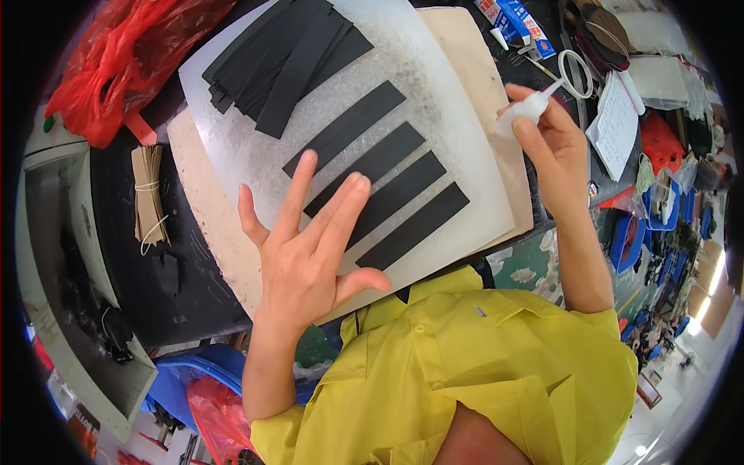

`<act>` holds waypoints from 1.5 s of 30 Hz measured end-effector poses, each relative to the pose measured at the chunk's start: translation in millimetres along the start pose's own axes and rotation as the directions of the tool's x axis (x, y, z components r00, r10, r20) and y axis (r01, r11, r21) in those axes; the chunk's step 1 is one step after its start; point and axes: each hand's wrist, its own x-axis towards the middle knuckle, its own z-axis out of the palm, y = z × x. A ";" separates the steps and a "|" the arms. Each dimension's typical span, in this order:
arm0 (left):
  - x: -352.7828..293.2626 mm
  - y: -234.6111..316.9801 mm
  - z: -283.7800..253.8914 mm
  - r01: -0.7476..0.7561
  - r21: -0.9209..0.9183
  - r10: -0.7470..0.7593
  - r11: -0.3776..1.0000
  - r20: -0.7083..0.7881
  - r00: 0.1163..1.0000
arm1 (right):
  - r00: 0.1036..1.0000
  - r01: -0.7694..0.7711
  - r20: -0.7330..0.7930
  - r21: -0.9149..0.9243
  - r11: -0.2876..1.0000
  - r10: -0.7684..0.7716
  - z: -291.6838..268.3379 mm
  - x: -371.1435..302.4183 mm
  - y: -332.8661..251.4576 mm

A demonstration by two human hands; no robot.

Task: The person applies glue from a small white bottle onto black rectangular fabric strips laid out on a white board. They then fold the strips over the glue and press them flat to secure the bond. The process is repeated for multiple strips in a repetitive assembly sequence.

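My left hand (306, 240) is spread flat over several black strips (415, 226) laid in a slanting row. Its fingertips overlap the left parts of the middle strips; whether they press down I cannot tell. Closed round a small white squeeze bottle (524, 114) is my right hand (559, 147), off the right edge of the board. The bottle's thin nozzle points up and to the right. Under the strips lies a whitish, scuffed sheet (473, 147), and a loose pile of more black strips (287, 58) rests at its far left.
Beige board (203, 205) sticks out from beneath the sheet. On the dark table (182, 310) lies a tied bundle of brown strips (147, 194). A red plastic bag (116, 70) sits far left; blue-and-white boxes (521, 27), a white cable coil (576, 74) and a notebook (614, 128) are at right.
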 end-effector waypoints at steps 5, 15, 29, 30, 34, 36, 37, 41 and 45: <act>-17.1 9.0 -3.1 -0.141 0.025 0.140 0.990 0.051 0.989 | 0.999 0.003 0.051 0.061 0.998 -0.006 -2.7 -36.5 -11.3; -43.3 3.2 -10.6 -0.062 -0.009 0.061 0.998 -0.089 0.994 | 0.989 0.122 0.113 -0.213 0.969 -0.100 7.8 -67.6 -28.0; -53.8 33.5 4.6 -0.167 0.037 0.171 0.985 -0.136 0.976 | 0.713 0.685 0.511 -0.653 0.323 -0.480 33.1 -68.2 -51.1; -54.5 33.5 4.9 -0.170 0.038 0.174 0.985 -0.135 0.976 | 0.702 0.692 0.526 -0.664 0.283 -0.480 33.6 -68.3 -52.1; -56.2 30.9 10.4 -0.172 0.030 0.175 0.985 -0.114 0.978 | 0.678 0.702 0.570 -0.688 0.181 -0.465 36.3 -68.7 -56.9; -56.2 30.9 10.8 -0.176 0.031 0.179 0.984 -0.119 0.977 | 0.685 0.698 0.586 -0.698 0.158 -0.433 39.1 -71.3 -60.7; -55.9 30.9 10.2 -0.180 0.033 0.183 0.983 -0.121 0.976 | 0.676 0.703 0.591 -0.697 0.143 -0.440 41.4 -71.9 -61.5; -55.7 32.1 9.7 -0.164 0.042 0.168 0.986 -0.127 0.978 | 0.635 0.729 0.616 -0.677 0.099 -0.466 52.1 -70.1 -62.6; -55.0 30.5 10.4 -0.159 0.022 0.161 0.987 -0.132 0.978 | 0.649 0.734 0.651 -0.673 0.097 -0.393 54.6 -71.2 -62.7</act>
